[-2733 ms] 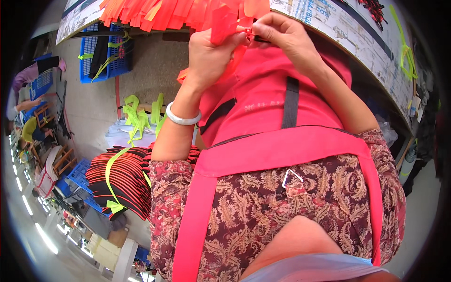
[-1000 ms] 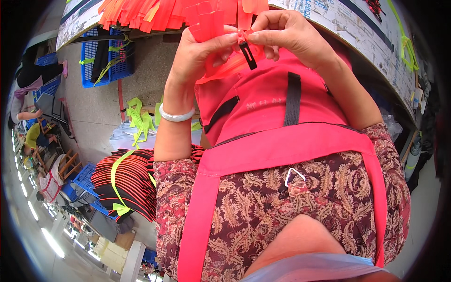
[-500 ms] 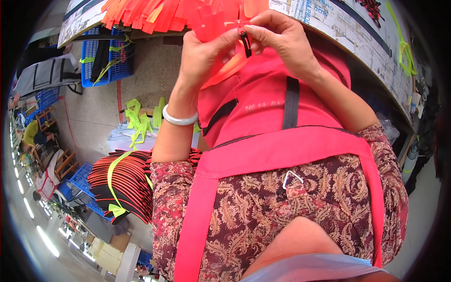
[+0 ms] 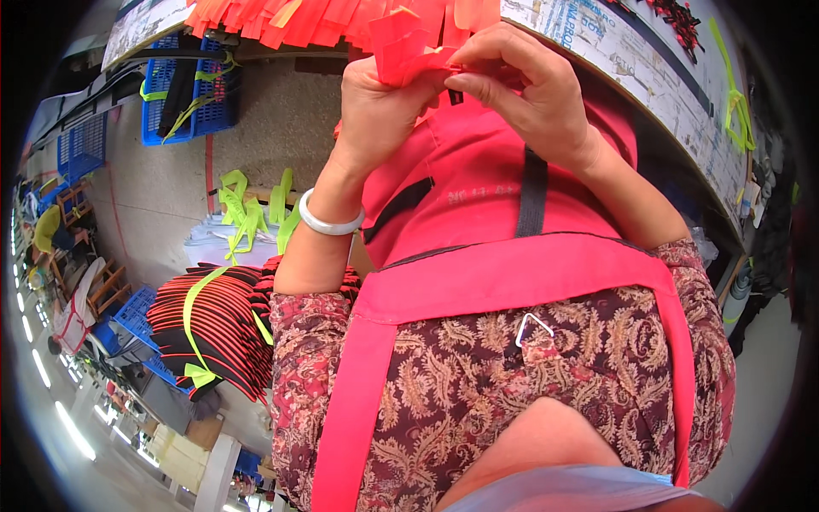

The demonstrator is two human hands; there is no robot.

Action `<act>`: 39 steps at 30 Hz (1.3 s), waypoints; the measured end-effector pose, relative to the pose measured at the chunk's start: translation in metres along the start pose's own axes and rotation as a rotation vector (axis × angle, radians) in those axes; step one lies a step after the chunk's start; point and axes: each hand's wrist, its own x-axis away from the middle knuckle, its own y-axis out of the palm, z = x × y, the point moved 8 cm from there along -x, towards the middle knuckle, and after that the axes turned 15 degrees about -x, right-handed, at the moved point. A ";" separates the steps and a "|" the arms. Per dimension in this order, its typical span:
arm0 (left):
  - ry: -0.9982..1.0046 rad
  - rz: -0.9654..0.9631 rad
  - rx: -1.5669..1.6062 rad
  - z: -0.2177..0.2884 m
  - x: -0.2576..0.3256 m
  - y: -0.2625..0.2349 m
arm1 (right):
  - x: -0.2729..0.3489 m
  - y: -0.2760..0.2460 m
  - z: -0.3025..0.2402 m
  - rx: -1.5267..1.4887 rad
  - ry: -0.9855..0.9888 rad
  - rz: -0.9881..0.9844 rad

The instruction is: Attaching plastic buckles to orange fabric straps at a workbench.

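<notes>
Both my hands are close together above my lap, at the edge of the table. My left hand (image 4: 384, 111), with a pale bangle on its wrist, is closed round folded bright orange strips (image 4: 397, 47) that stick up from its fingers. Thumb and fingers of my right hand (image 4: 533, 94) pinch the end of a strip beside the left fingertips. A small black piece (image 4: 455, 97) shows just below the fingers; most of it is hidden, so its kind is unclear. Under my hands is a pink-red apron (image 4: 486, 213) with black straps.
Many orange strips (image 4: 281, 21) hang over the near edge of the table (image 4: 631, 77). A neon-yellow strap (image 4: 735, 111) lies at its right. On the left are a blue crate (image 4: 213, 111) and a stack of black, orange-edged pieces (image 4: 213, 328) tied with yellow tape.
The black piece hung in plain view below my fingers before; now it is mostly covered. The orange strips have been folded closer over my left hand, and my right hand has turned and shifted slightly right.
</notes>
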 end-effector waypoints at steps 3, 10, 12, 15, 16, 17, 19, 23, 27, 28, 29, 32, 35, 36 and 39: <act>0.021 0.003 0.007 0.003 0.000 0.003 | 0.002 -0.001 -0.002 -0.017 -0.033 0.006; 0.002 -0.049 -0.045 -0.004 0.001 0.007 | 0.003 -0.005 0.003 -0.066 -0.119 0.104; 0.037 -0.070 0.021 -0.005 0.002 0.009 | 0.002 -0.005 0.001 -0.040 -0.154 0.107; 0.039 -0.057 0.068 -0.007 0.001 0.012 | 0.003 -0.006 0.003 -0.039 -0.179 0.117; 0.039 -0.058 0.068 -0.007 0.001 0.013 | 0.004 -0.005 0.005 -0.039 -0.178 0.118; 0.019 -0.048 0.083 -0.008 0.001 0.014 | 0.006 -0.006 0.010 -0.072 -0.141 0.136; -0.002 -0.039 0.099 -0.009 0.000 0.016 | 0.008 -0.007 0.015 -0.105 -0.103 0.153; -0.014 -0.021 0.093 -0.014 0.001 0.015 | 0.009 -0.006 0.025 -0.142 0.000 0.151; -0.054 -0.025 0.120 -0.018 0.000 0.015 | 0.011 -0.005 0.025 -0.228 -0.050 0.184; -0.054 -0.024 0.119 -0.016 -0.001 0.015 | 0.011 -0.005 0.025 -0.229 -0.050 0.184; -0.060 -0.013 0.136 -0.015 -0.001 0.014 | 0.011 -0.004 0.020 -0.187 -0.075 0.160; -0.037 -0.007 0.095 -0.008 -0.002 0.012 | 0.009 -0.005 0.016 -0.147 -0.104 0.144; 0.000 -0.010 0.053 -0.006 0.000 0.011 | 0.009 -0.006 0.015 -0.153 -0.102 0.152; 0.006 -0.008 0.069 -0.007 0.001 0.011 | 0.009 -0.006 0.016 -0.156 -0.093 0.152; 0.011 -0.015 0.110 -0.010 0.001 0.014 | 0.009 -0.006 0.015 -0.116 -0.124 0.146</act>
